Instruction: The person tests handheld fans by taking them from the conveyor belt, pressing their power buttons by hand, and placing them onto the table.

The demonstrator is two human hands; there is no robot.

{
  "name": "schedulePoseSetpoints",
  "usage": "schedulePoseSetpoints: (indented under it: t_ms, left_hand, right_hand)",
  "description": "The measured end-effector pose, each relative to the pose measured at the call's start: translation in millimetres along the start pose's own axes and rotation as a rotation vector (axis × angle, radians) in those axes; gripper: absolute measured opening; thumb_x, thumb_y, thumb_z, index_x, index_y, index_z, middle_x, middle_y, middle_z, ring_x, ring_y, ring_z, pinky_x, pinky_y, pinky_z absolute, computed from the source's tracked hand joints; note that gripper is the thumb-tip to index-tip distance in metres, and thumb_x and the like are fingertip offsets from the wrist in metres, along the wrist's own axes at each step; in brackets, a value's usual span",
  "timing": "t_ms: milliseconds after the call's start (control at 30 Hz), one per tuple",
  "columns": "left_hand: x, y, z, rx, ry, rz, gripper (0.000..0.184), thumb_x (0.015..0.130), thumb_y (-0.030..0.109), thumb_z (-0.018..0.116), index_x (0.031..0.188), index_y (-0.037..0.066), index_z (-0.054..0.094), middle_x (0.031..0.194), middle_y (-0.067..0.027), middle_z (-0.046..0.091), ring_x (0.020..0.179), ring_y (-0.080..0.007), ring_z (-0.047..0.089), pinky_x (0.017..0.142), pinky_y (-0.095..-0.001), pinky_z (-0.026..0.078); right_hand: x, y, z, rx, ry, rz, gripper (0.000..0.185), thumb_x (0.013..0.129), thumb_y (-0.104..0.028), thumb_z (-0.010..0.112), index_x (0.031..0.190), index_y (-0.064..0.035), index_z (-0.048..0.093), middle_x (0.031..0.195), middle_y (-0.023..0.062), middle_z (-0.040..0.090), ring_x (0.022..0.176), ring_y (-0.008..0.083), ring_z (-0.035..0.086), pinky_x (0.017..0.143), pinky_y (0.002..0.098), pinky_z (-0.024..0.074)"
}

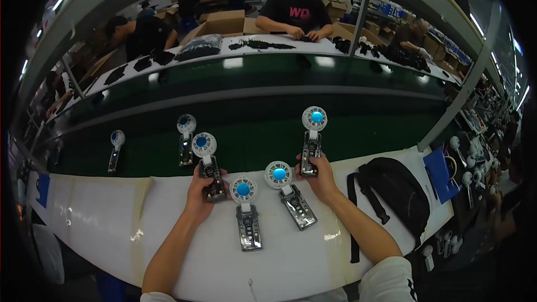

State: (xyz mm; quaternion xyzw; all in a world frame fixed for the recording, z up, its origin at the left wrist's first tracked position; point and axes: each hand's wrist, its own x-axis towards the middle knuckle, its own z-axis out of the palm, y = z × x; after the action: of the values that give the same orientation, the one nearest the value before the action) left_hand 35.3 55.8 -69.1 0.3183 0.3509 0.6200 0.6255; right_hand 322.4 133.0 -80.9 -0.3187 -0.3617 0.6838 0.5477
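Head view: the straight fan (249, 228) lies on the white tabletop (106, 212) between the two hands, its long axis running from the near edge toward the far edge, its head just beside the left hand (197, 190). The slanted fan (299, 208) lies next to it, head toward the far edge, foot angled toward the near right corner; the right hand (323, 176) is nearer to this one. Fingers of the left hand are wrapped around the left-held fan (211, 176), and those of the right hand around the right-held fan (311, 148), both heads pointing past the far edge. Beyond that edge, the green belt (251, 128) carries further fans (185, 150); a black bag (394, 196) lies near the tabletop's right edge.
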Motion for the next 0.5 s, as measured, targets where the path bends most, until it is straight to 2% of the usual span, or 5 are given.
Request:
schedulePoseSetpoints:
  t_ms: [67, 233, 500]
  left_hand:
    - [1.1, -3.6, -5.3, 0.018, -0.011, -0.011, 0.058, 0.079, 0.01, 0.046, 0.132, 0.017, 0.021, 0.114, -0.018, 0.049, 0.082, -0.0266, 0.06, 0.067, -0.0447, 0.056]
    - [1.2, -4.8, -6.0, 0.146, -0.083, -0.028, 0.075, 0.079, 0.006, 0.046, 0.14, 0.025, 0.008, 0.117, -0.0183, 0.048, 0.088, -0.0254, 0.061, 0.075, -0.0437, 0.056]
    - [2.6, -3.5, -9.9, 0.128, -0.158, -0.036, 0.08, 0.076, -0.001, 0.044, 0.141, 0.022, 0.004, 0.119, -0.0183, 0.047, 0.091, -0.0241, 0.06, 0.079, -0.0391, 0.054]
  right_hand:
    - [0.0, 1.6, -1.7, -0.028, -0.042, 0.057, 0.026, 0.084, -0.018, 0.041, 0.103, -0.0008, 0.046, 0.082, 0.0127, 0.057, 0.074, 0.022, 0.058, 0.063, 0.0352, 0.0459]
    - [-0.4, 3.3, 4.8, -0.121, -0.013, 0.014, 0.027, 0.084, -0.016, 0.041, 0.107, -0.0028, 0.043, 0.085, 0.0126, 0.057, 0.077, 0.0215, 0.059, 0.063, 0.0357, 0.0478]
    - [3.3, 7.7, -2.1, -0.135, -0.014, 0.019, 0.029, 0.084, -0.018, 0.04, 0.108, -0.0013, 0.042, 0.081, 0.0132, 0.056, 0.073, 0.0214, 0.058, 0.062, 0.0351, 0.0479]
